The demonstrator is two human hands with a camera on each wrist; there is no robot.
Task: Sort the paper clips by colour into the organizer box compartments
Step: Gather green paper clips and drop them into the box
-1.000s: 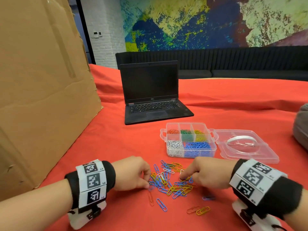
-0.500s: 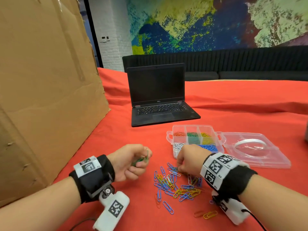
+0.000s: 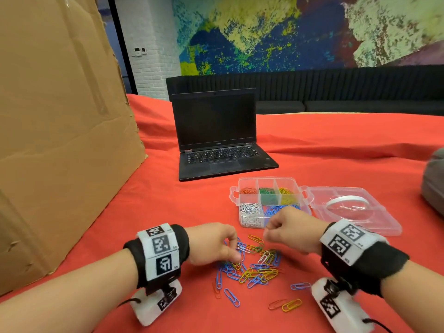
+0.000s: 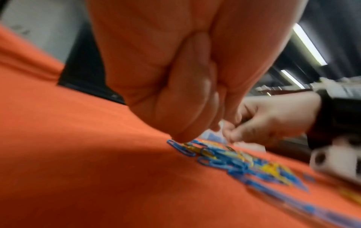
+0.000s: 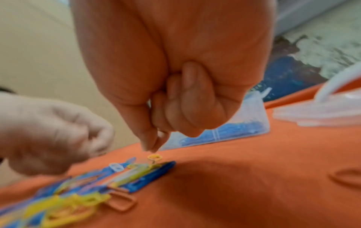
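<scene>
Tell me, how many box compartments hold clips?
5: red clips, green clips and yellow clips behind; white clips and blue clips in front, partly behind the right hand.

A red-orange cloth covers the surface (image 3: 336,152). The loose paper clips (image 3: 252,267) are blue, yellow, orange, white. The clear organizer box (image 3: 272,203) holds orange, green, yellow, white, blue clips. Black laptop (image 3: 216,131), brown cardboard (image 3: 60,128).

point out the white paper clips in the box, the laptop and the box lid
white paper clips (image 3: 250,212), head view, middle of the heap in the near left compartment
laptop (image 3: 212,120), head view, middle of the dark screen
box lid (image 3: 374,221), head view, bare clear plastic near its front edge
</scene>
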